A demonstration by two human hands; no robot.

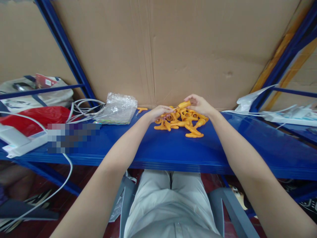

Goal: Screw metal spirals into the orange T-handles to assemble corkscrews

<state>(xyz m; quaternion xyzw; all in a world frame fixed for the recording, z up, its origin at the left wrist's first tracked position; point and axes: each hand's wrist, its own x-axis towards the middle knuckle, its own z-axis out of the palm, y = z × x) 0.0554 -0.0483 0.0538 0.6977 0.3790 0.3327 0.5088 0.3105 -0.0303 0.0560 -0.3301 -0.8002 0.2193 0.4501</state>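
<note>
Canvas bag (56, 98) holds red packet (44, 80); right fingers (191, 97) pinch orange sleeve (184, 104), left fingers (165, 108) pinch corkscrew (176, 109).

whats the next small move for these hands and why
Probably steady the orange piece in the right hand and guide its end with the left hand: that end points toward the left fingertips, and the hands face each other by the orange pile.
</note>
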